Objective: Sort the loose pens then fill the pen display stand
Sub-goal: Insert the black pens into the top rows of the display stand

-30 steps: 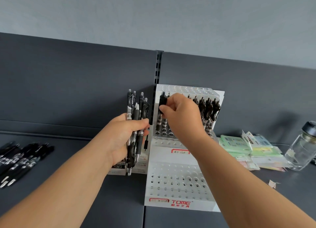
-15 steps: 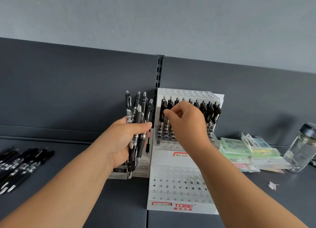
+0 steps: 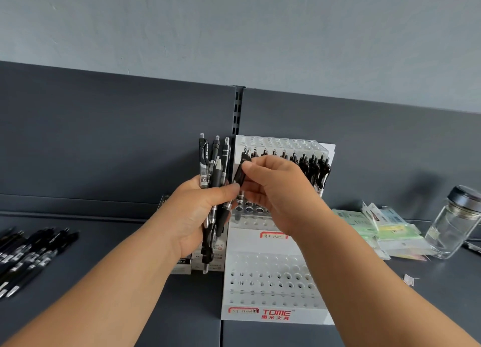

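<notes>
**Drawing the next pen from the bundle**

Clamps the bundle of pens [image 3: 214, 164] upright in the left hand [image 3: 190, 216], fingers curled round the barrels, to keep stock just beside the working fingers. Pinches one pen [image 3: 240, 176] between thumb and fingertips of the right hand [image 3: 278, 190], probably to feed the display stand [image 3: 273, 242] right behind them. Differs from half a second ago: no longer up at the stand's upper row, now drawn back against the left thumb. Leaves loose pens [image 3: 33, 253] well left of both hands.

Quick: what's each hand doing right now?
Left hand: grips a bundle of pens.
Right hand: pinches one black pen.
</notes>
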`<action>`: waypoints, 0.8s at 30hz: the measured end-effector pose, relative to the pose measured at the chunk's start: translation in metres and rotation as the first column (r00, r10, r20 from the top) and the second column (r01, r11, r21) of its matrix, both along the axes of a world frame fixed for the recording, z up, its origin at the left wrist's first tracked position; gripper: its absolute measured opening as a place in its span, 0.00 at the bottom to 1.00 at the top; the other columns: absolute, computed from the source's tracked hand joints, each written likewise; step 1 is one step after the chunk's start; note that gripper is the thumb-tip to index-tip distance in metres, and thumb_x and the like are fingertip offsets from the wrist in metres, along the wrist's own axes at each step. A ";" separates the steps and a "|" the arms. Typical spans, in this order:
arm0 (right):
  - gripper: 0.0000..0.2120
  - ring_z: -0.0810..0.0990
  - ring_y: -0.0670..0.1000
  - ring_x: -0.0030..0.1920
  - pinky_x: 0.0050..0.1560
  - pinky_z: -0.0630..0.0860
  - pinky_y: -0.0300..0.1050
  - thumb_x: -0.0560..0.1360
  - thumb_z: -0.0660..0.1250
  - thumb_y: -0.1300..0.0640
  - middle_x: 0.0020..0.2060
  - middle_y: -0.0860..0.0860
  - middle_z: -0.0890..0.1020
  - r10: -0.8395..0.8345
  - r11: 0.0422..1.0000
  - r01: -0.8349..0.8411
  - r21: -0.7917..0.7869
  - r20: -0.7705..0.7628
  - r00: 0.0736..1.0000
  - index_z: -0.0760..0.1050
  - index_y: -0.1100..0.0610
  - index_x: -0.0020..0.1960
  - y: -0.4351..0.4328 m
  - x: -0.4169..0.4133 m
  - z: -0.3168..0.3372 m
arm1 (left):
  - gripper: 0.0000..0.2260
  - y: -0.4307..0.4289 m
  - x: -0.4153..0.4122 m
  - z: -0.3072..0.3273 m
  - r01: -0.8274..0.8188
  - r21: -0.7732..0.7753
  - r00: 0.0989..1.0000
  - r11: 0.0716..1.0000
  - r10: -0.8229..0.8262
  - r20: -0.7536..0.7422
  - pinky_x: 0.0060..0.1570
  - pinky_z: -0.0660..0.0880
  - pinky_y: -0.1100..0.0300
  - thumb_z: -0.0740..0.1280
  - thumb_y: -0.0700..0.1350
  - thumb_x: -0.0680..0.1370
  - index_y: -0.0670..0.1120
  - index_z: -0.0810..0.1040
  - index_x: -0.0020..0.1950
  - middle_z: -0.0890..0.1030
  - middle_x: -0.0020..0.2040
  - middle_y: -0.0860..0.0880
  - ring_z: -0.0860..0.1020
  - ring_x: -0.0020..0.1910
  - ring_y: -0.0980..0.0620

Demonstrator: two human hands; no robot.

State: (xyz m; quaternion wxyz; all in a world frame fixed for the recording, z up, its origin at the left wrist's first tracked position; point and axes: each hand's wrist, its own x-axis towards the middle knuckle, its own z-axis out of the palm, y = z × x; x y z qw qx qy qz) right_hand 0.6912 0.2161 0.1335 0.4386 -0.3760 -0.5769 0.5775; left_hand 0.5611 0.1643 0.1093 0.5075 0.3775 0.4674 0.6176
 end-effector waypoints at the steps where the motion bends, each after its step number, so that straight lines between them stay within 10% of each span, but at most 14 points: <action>1: 0.05 0.79 0.48 0.36 0.38 0.77 0.41 0.77 0.66 0.60 0.36 0.52 0.81 -0.024 0.999 0.024 0.029 -0.002 1.000 0.75 0.58 0.42 0.000 0.002 0.004 | 0.11 0.000 0.000 0.000 -0.004 -0.004 1.000 1.000 0.004 0.022 0.33 0.76 0.58 0.71 0.40 0.73 0.42 0.78 0.54 0.82 0.38 0.48 0.79 0.36 0.51; 11: 0.06 0.81 0.48 0.41 0.46 0.81 0.47 0.78 0.64 0.59 0.39 0.47 0.82 -0.385 0.813 0.307 0.495 0.062 0.921 0.75 0.49 0.45 0.009 0.020 0.019 | 0.04 0.004 -0.007 -0.010 -0.084 -0.104 0.990 0.991 0.095 0.105 0.26 0.74 0.60 0.67 0.39 0.77 0.41 0.77 0.50 0.80 0.37 0.46 0.77 0.31 0.52; 24: 0.02 0.74 0.44 0.32 0.35 0.72 0.40 0.78 0.65 0.56 0.33 0.44 0.78 -0.400 0.809 0.168 0.563 0.317 0.860 0.75 0.51 0.47 0.020 0.008 -0.011 | 0.05 0.005 -0.009 -0.010 -0.068 -0.113 0.995 0.991 0.076 0.069 0.31 0.75 0.58 0.66 0.37 0.77 0.41 0.77 0.52 0.79 0.36 0.46 0.78 0.31 0.52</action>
